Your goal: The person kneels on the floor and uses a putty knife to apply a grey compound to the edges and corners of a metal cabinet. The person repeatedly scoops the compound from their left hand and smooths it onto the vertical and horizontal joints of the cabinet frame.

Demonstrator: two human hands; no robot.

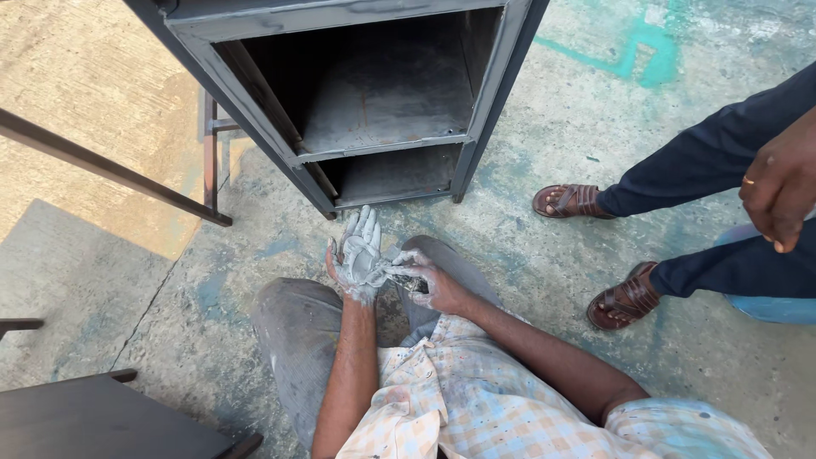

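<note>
My left hand (359, 252) is held palm up with its fingers spread, coated in pale grey paste. My right hand (429, 285), also smeared grey, is pinched on a small dark blade-like tool (410, 281) whose tip touches the left palm. Both hands hover over my knees (297, 327), just in front of a dark grey metal cabinet (255, 110). The cabinet stands on the concrete floor with its front open and two bare shelves showing. What exactly the tool is I cannot tell.
Another person stands at the right in dark trousers and brown sandals (625, 299), one hand (780, 183) hanging near the frame edge. A dark metal frame (110, 168) leans at the left. A dark tabletop (93, 421) fills the lower left corner. The floor has teal paint stains (637, 51).
</note>
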